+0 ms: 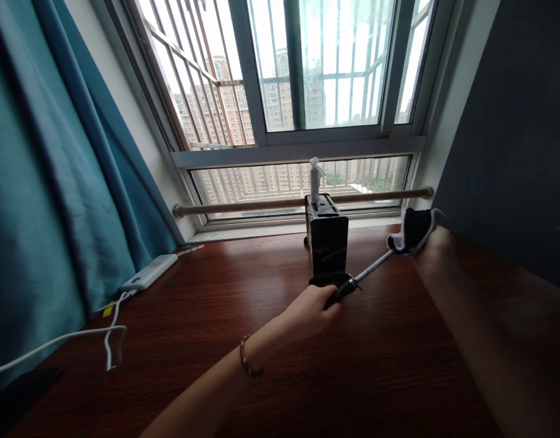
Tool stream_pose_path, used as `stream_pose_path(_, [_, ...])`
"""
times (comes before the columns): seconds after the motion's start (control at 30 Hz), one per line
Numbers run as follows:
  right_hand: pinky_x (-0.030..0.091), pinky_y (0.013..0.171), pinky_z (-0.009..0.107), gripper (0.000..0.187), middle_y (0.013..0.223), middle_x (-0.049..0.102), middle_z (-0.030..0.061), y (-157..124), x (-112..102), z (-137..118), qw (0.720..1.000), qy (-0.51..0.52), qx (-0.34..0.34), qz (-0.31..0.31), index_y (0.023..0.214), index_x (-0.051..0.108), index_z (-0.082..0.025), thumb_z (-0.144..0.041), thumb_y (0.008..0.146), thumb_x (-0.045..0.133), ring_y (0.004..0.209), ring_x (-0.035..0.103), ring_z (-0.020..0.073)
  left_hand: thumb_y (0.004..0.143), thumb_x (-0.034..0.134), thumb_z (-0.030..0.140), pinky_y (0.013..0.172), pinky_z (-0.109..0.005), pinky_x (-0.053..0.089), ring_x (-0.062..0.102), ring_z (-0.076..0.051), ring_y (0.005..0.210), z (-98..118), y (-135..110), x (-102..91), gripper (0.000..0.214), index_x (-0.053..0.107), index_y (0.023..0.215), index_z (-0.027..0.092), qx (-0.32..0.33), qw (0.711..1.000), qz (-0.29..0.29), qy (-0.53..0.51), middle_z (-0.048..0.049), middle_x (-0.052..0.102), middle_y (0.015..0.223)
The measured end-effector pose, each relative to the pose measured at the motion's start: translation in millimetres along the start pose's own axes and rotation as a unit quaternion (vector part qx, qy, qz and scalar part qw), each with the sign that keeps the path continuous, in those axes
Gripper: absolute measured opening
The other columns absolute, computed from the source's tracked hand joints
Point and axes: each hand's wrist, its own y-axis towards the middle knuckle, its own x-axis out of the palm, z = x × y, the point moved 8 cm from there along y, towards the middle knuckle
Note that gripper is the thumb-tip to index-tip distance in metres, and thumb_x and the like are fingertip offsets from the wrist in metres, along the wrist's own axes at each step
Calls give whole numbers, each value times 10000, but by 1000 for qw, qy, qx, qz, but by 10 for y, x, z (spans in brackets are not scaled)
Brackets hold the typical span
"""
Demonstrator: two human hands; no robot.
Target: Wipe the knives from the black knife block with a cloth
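No text, brand or number can be read with certainty. On the front of the black box [329, 246], at four o'clock from the middle of the view, are faint pale marks, too dim and blurred to tell as lettering or as streaks. The white strip [154, 272], between eight and nine o'clock on the surface [207, 340], bears a small dark round mark, unreadable. The yellow tag [108, 309] at eight o'clock is too small to read.
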Motion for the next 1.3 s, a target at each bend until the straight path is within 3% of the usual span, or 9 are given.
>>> stream_pose_path(0.1, [452, 404, 267, 279, 683, 575, 34, -50, -7, 59, 999, -2, 40, 33, 769, 555, -157, -219, 841, 292, 503, 530, 135, 807, 439, 308, 511, -224, 317, 492, -131, 558, -3, 18, -136, 167, 540, 796, 176, 30, 984, 67, 161, -26, 562, 670])
stream_pose_path(0.23, [454, 447, 258, 312, 653, 553, 33, -63, 99, 71, 998, 36, 36, -24, 750, 542, -147, -214, 842, 251, 506, 516, 121, 832, 387, 258, 551, -253, 320, 554, -187, 658, 63, 9, -314, 139, 501, 817, 180, 43, 945, 116, 303, -61, 602, 764])
stream_pose_path(0.63, [351, 394, 269, 280, 468, 383, 26, -265, 342, 72, 983, 53, 115, -132, 561, 344, -169, -240, 808, 233, 412, 412, 143, 863, 303, 243, 570, -271, 284, 497, -163, 655, 261, -141, -798, 214, 485, 798, 152, 124, 859, 158, 471, -55, 552, 717])
stream_pose_path(0.73, [339, 394, 257, 216, 446, 325, 10, -272, 379, 101, 974, 75, 133, -165, 562, 309, -172, -227, 768, 274, 399, 369, 127, 858, 356, 338, 516, -266, 230, 428, -123, 541, 214, -153, -860, 271, 504, 727, 152, 118, 874, 164, 443, -19, 519, 616])
stream_pose_path(0.83, [322, 392, 231, 206, 438, 254, -11, -285, 448, 102, 953, 152, 141, -220, 547, 224, -175, -211, 741, 285, 386, 304, 101, 803, 445, 465, 490, -247, 208, 345, -88, 489, 163, -134, -901, 358, 533, 669, 145, 77, 926, 156, 334, 19, 444, 530])
stream_pose_path(0.93, [328, 396, 215, 202, 439, 231, -23, -334, 521, 64, 920, 239, 142, -276, 553, 197, -178, -197, 733, 286, 384, 289, 91, 750, 500, 507, 453, -219, 221, 314, -68, 472, 67, -105, -817, 396, 553, 637, 130, -4, 989, 61, 132, 35, 383, 507])
stream_pose_path(1.0, [332, 394, 205, 194, 431, 217, -30, -343, 524, 50, 912, 261, 139, -283, 553, 201, -179, -180, 720, 299, 375, 296, 86, 719, 517, 536, 407, -208, 207, 296, -57, 433, -5, -131, -704, 424, 552, 640, 121, -79, 996, -31, -5, 42, 358, 489])
stream_pose_path(1.2, [310, 331, 202, 234, 423, 287, -25, -146, 324, 82, 953, 196, 129, -189, 558, 286, -170, -211, 788, 272, 348, 334, 93, 688, 552, 539, 359, -204, 123, 239, -41, 381, -150, -216, -793, 441, 537, 596, 108, -153, 979, -85, -107, 51, 304, 435])
stream_pose_path(1.3, [433, 407, 270, 261, 513, 447, 8, 69, 50, 38, 988, 131, 55, -51, 618, 401, -161, -205, 831, 256, 498, 509, 147, 674, 558, 545, 367, -198, 156, 274, -47, 393, -216, -219, -921, 443, 554, 600, 108, -151, 985, -58, -53, 41, 340, 446])
